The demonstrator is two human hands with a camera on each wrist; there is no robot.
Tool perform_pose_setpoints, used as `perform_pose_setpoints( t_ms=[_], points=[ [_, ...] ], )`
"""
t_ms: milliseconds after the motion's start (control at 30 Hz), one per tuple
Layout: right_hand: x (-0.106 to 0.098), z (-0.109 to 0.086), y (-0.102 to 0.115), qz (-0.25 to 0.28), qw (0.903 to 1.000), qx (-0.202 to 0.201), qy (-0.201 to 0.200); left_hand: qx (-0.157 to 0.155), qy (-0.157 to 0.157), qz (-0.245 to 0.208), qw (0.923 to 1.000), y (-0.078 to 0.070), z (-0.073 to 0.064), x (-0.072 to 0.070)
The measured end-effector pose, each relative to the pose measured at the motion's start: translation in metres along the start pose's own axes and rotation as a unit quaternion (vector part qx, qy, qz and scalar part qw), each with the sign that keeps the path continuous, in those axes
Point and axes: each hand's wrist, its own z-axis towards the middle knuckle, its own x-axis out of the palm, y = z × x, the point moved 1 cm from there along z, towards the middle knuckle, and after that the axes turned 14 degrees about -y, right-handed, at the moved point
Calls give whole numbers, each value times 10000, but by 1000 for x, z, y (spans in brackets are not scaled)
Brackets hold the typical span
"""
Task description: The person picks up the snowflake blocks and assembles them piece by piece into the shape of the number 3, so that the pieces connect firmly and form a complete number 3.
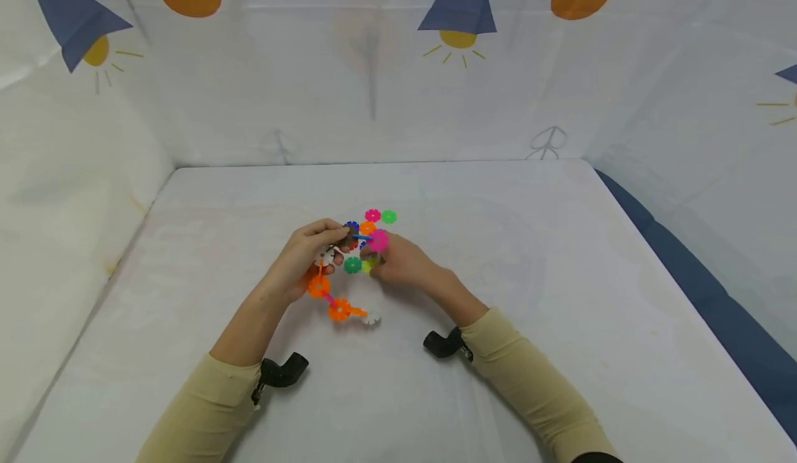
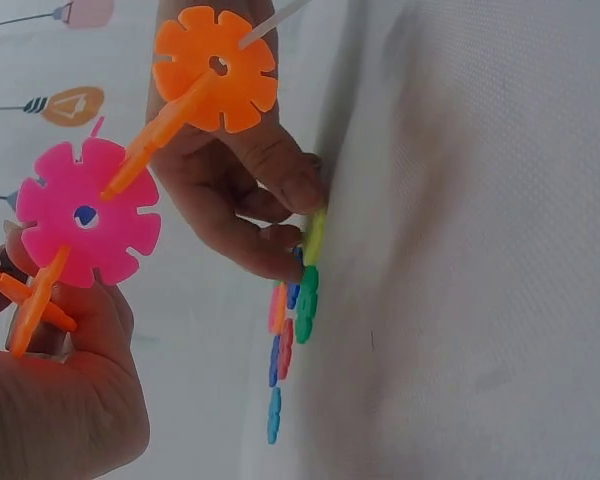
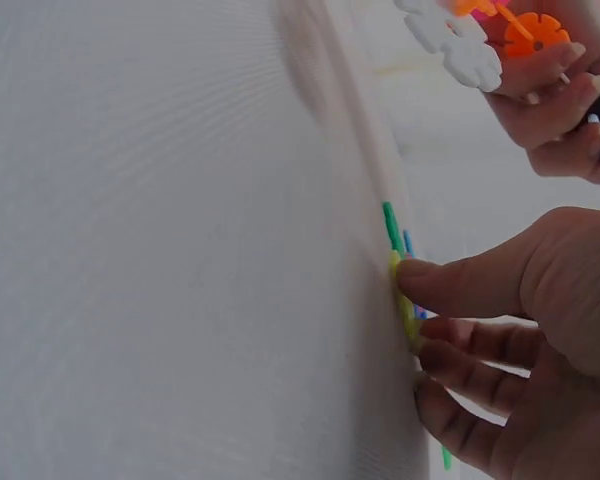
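Observation:
My left hand (image 1: pixel 305 252) grips a chain of slotted, flower-shaped plastic discs above the table. Orange discs (image 1: pixel 319 285) and a white disc (image 1: pixel 371 318) dangle from its lower part, and a pink disc (image 1: pixel 377 240) sticks out towards the right hand. Down at the tabletop, my right hand (image 1: pixel 406 261) pinches a yellow disc (image 3: pixel 404 300) between thumb and fingers. Beside it lies a green disc (image 2: pixel 307 305). In the head view the held chain partly hides the loose pieces behind it.
More loose discs lie just beyond the hands, among them a pink one (image 1: pixel 372 215), a light green one (image 1: pixel 389 216) and an orange one (image 1: pixel 367 228). The white table (image 1: pixel 498 241) is enclosed by white cloth walls (image 1: pixel 311 82) printed with lamps.

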Motion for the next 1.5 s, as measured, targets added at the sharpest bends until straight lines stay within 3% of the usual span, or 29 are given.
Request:
perform_pose_setpoints(
  t_ms=[300, 567, 800, 1100, 1333, 1500],
  points=[
    [-1, -2, 4, 20, 9999, 14, 163, -53, 65, 44, 10000, 2, 1, 1],
    [0, -2, -2, 644, 9976, 189, 140, -134, 244, 98, 9996, 6, 1, 4],
    [-5, -3, -3, 974, 9949, -143, 201, -111, 420, 118, 9990, 6, 0, 4],
    [-20, -1, -12, 923, 9942, -526, -158, -226, 645, 249, 9974, 6, -1, 5],
    [-36, 0, -15, 1460, 9887, -146, -299, -228, 822, 495, 9951, 5, -1, 6],
    [-50, -2, -15, 1979, 9785, 158, -562, -280, 820, 542, 9948, 6, -2, 6]
  ],
)
